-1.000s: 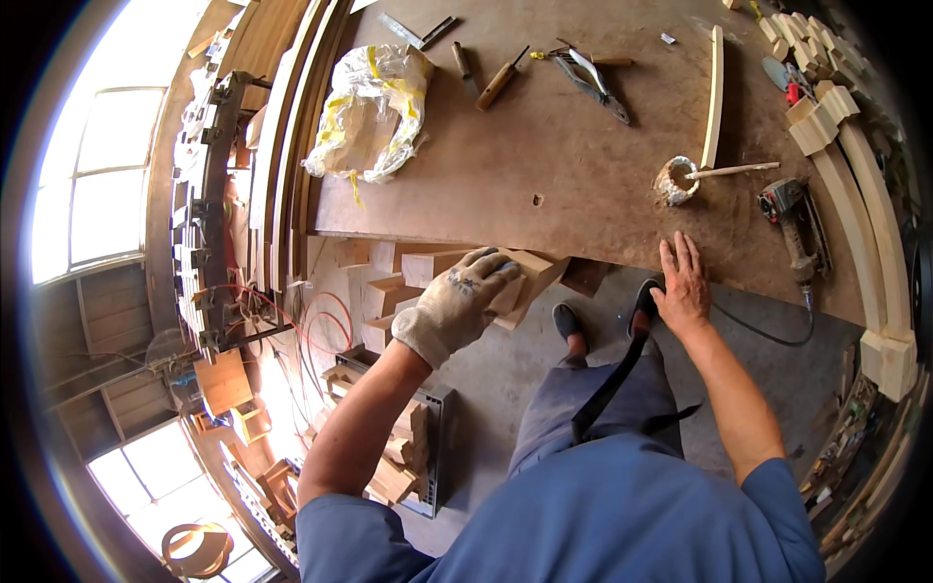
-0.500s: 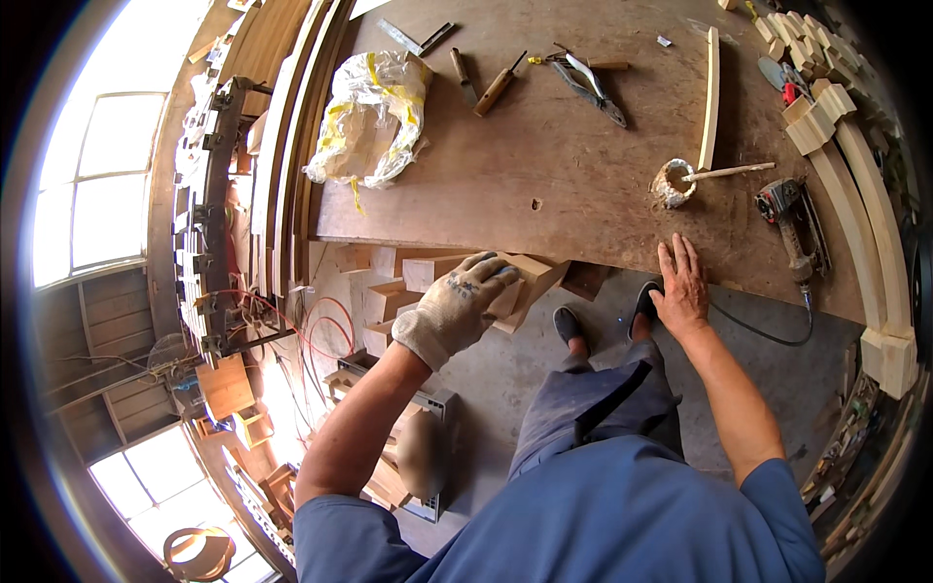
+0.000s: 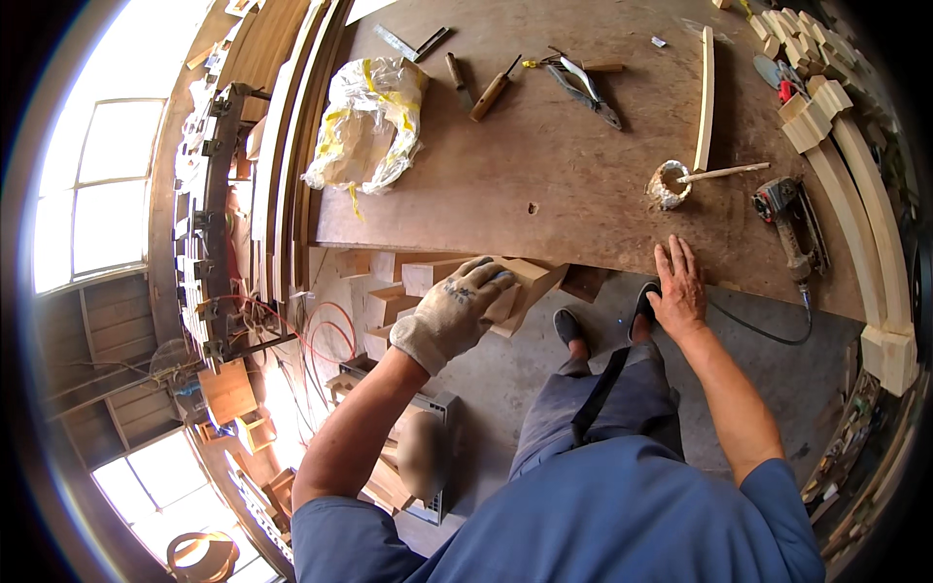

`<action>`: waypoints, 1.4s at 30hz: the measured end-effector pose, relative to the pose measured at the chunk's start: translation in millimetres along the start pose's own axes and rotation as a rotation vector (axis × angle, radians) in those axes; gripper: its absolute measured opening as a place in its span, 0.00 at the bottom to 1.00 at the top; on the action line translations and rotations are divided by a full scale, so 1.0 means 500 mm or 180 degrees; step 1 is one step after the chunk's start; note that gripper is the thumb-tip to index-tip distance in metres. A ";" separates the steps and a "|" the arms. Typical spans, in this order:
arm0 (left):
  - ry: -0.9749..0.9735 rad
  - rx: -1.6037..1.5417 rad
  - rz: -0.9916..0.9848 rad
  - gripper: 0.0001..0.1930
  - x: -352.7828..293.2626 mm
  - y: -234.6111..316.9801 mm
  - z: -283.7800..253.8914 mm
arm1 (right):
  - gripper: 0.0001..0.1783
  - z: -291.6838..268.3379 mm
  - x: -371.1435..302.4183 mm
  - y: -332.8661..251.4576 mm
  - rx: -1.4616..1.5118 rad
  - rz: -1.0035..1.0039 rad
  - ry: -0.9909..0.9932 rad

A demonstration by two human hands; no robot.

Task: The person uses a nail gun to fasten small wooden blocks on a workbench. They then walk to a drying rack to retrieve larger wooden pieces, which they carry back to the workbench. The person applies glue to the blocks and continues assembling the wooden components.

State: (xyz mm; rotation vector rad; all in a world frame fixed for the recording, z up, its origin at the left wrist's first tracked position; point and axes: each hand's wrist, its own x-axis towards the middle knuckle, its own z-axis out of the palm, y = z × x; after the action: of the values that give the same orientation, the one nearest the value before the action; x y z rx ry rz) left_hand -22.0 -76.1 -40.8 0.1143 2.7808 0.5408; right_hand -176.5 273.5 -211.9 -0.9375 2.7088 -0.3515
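My left hand [image 3: 457, 311], in a pale knit glove, is over the squared wooden pieces [image 3: 533, 282] stacked below the bench's near edge. Its fingers are stretched out and slightly bent over the wood, not wrapped round it; whether the palm touches is hidden. My bare right hand [image 3: 681, 287] lies flat on the near edge of the brown workbench [image 3: 466, 219], fingers apart. A crusted pot [image 3: 671, 185] with a stick in it stands just beyond that hand. To its right a dusty power tool [image 3: 785, 228] with a cord rests on the bench.
Farther back lie a crumpled plastic bundle [image 3: 367, 121], a metal square [image 3: 413, 44], a wood-handled tool [image 3: 494, 89], pliers [image 3: 588, 92] and a thin wooden strip [image 3: 705, 97]. Shaped timbers [image 3: 865, 223] line the right edge. Long boards [image 3: 284, 155] stand at left.
Both hands keep nearly the same place and pose. The whole view shifts very slightly, and the dark strap at my waist hangs differently.
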 end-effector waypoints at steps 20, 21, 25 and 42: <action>-0.0024 -0.0122 0.0003 0.31 0.016 0.034 -0.038 | 0.38 -0.107 0.000 0.161 0.0475 0.0313 0.1125; 0.0030 -0.0063 0.0051 0.34 0.012 0.024 -0.024 | 0.36 -0.129 0.005 0.192 0.0461 0.0456 0.1248; -0.0063 -0.0085 0.0097 0.31 -0.012 -0.016 0.003 | 0.39 -0.147 0.020 0.335 -0.0192 0.0911 0.1556; -0.0082 -0.0058 -0.0019 0.31 -0.001 -0.002 0.000 | 0.27 -0.286 -0.037 0.242 0.0627 0.1698 0.0875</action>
State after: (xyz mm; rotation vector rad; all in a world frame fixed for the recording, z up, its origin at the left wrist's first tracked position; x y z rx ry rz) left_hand -21.5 -77.1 -40.9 0.1083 2.7498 0.5593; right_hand -276.2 398.0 -112.0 -0.1014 2.9539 -0.6525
